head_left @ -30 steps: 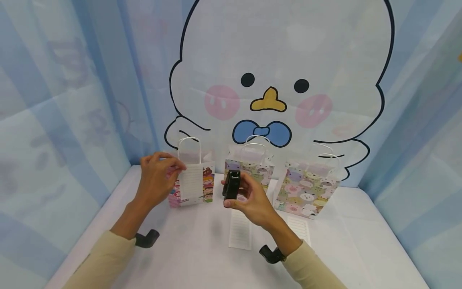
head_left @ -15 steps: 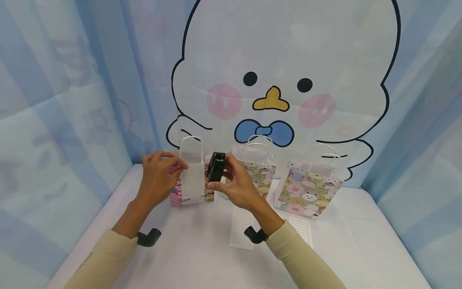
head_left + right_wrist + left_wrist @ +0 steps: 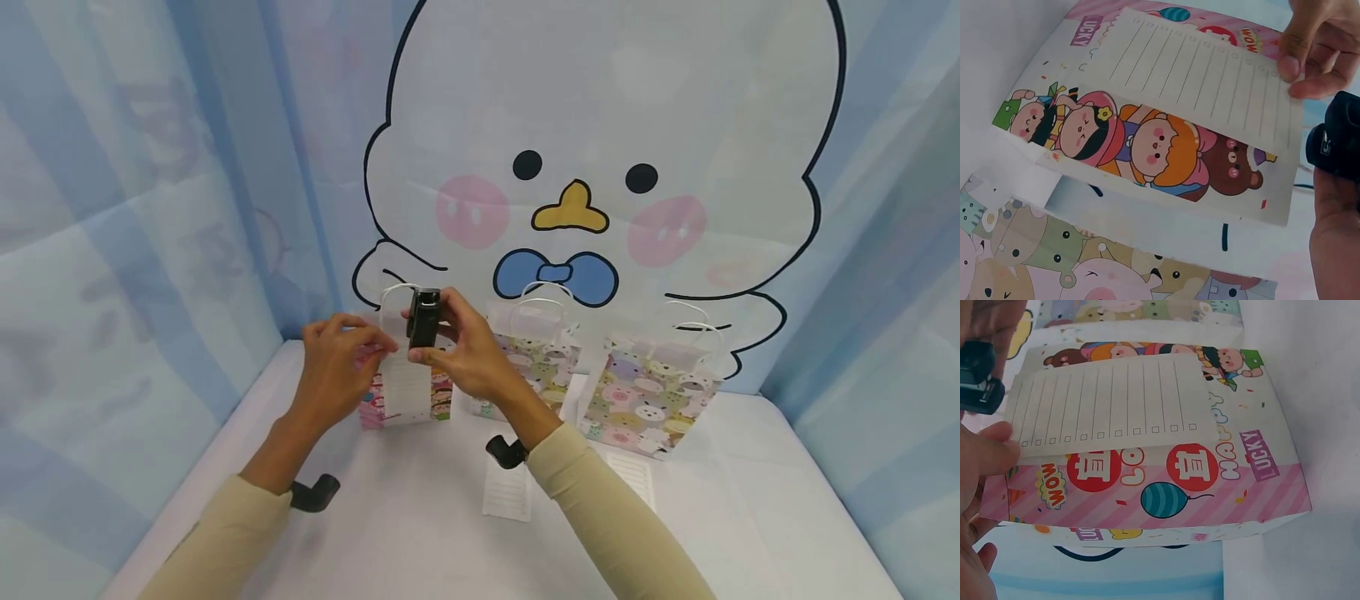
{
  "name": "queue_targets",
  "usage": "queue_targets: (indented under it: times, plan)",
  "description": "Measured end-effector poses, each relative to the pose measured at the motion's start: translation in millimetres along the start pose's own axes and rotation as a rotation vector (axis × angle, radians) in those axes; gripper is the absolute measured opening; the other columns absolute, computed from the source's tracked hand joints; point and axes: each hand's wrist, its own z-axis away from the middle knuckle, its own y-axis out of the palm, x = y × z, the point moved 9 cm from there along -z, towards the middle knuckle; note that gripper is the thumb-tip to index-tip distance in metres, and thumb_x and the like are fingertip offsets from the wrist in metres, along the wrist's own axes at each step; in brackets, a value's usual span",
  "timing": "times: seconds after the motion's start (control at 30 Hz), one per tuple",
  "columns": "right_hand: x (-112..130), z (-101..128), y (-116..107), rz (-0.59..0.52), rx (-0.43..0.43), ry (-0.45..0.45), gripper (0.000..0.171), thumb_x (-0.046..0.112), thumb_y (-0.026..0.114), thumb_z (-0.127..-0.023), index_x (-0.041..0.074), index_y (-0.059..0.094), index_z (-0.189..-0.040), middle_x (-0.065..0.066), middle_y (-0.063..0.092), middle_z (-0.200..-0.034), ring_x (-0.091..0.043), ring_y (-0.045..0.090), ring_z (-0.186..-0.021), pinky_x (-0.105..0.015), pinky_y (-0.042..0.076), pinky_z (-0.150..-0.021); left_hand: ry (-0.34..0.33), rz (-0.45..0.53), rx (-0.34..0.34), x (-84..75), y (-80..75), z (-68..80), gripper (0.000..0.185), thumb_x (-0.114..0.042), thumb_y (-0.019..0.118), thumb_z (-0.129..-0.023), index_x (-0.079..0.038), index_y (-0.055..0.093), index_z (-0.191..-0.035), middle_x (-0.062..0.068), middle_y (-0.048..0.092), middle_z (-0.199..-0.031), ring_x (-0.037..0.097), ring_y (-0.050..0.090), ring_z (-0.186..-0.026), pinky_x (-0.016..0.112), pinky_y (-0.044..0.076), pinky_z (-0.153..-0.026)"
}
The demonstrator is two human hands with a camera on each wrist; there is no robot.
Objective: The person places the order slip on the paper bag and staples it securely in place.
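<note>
I am pinching a lined paper slip (image 3: 406, 382) with my left hand (image 3: 339, 360), holding it flat against the front of the pink cartoon gift bag (image 3: 1166, 481). My right hand (image 3: 463, 354) is gripping a black stapler (image 3: 423, 318) — fingers wrapped around it — right at the slip's top edge. The bag is standing on the white table (image 3: 420, 542), two animal-print bags (image 3: 645, 392) beside it, another slip (image 3: 507, 492) lying near.
</note>
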Motion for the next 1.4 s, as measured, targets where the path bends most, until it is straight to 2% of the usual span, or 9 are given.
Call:
queue_targets:
  times: [0.17, 0.43, 0.63, 0.9, 1.17, 1.27, 1.4]
  plan:
    - [-14, -4, 4, 0.030, 0.037, 0.039, 0.054, 0.012, 0.077, -0.084, 0.017, 0.046, -0.128, 0.001, 0.062, -0.136, -0.014, 0.056, -0.130, -0.034, 0.042, -0.111, 0.012, 0.004, -0.005, -3.2, -0.6, 0.1, 0.015, -0.008, 0.079, -0.084, -0.016, 0.077, -0.097, 0.004, 0.073, -0.096, 0.026, 0.052, -0.111, 0.057, 0.024, -0.101]
    - [-22, -8, 9, 0.089, 0.065, 0.055, 0.054, 0.013, 0.078, -0.083, 0.017, 0.048, -0.128, -0.004, 0.064, -0.132, -0.020, 0.060, -0.125, -0.040, 0.047, -0.107, 0.021, -0.004, -0.023, -5.2, -1.5, -0.4, 0.014, -0.008, 0.079, -0.084, -0.016, 0.077, -0.095, 0.004, 0.074, -0.094, 0.026, 0.053, -0.109, 0.057, 0.026, -0.100]
    - [-23, -9, 12, 0.187, 0.077, 0.088, 0.054, 0.018, 0.080, -0.081, 0.021, 0.048, -0.126, 0.003, 0.064, -0.121, -0.013, 0.063, -0.115, -0.035, 0.050, -0.102, 0.031, -0.012, -0.042, -5.0, -3.5, 0.1, 0.012, -0.010, 0.079, -0.084, -0.016, 0.078, -0.094, 0.005, 0.074, -0.094, 0.027, 0.054, -0.108, 0.057, 0.027, -0.099]
    - [-21, -10, 14, 0.233, 0.006, 0.064, 0.057, 0.013, 0.081, -0.080, 0.018, 0.049, -0.127, 0.000, 0.067, -0.114, -0.011, 0.066, -0.101, -0.035, 0.050, -0.100, 0.041, -0.016, -0.059, -3.7, -4.0, -0.4, 0.011, -0.010, 0.079, -0.084, -0.015, 0.078, -0.093, 0.006, 0.074, -0.092, 0.027, 0.055, -0.108, 0.056, 0.027, -0.097]
    - [-18, -7, 13, 0.349, -0.091, 0.032, 0.059, 0.016, 0.083, -0.080, 0.013, 0.050, -0.128, -0.004, 0.070, -0.110, -0.013, 0.066, -0.095, -0.033, 0.053, -0.093, 0.047, -0.013, -0.065, -4.0, -4.7, -0.7, 0.013, -0.008, 0.080, -0.083, -0.014, 0.078, -0.094, 0.005, 0.075, -0.091, 0.027, 0.055, -0.107, 0.056, 0.028, -0.095]
    - [-19, -6, 13, 0.333, -0.074, 0.028, 0.061, 0.018, 0.083, -0.079, 0.015, 0.049, -0.130, -0.003, 0.069, -0.114, -0.014, 0.068, -0.103, -0.033, 0.053, -0.097, 0.045, -0.015, -0.065, -3.4, -4.6, -1.1, 0.013, -0.008, 0.079, -0.083, -0.013, 0.078, -0.095, 0.006, 0.075, -0.092, 0.027, 0.055, -0.107, 0.056, 0.028, -0.096]
    - [-13, -7, 9, 0.188, -0.064, -0.018, 0.061, 0.015, 0.080, -0.081, 0.016, 0.047, -0.132, -0.003, 0.066, -0.127, -0.014, 0.063, -0.119, -0.032, 0.047, -0.106, 0.040, -0.010, -0.059, -2.1, -3.9, -0.3, 0.012, -0.009, 0.079, -0.084, -0.014, 0.078, -0.094, 0.006, 0.074, -0.093, 0.027, 0.054, -0.108, 0.056, 0.027, -0.098]
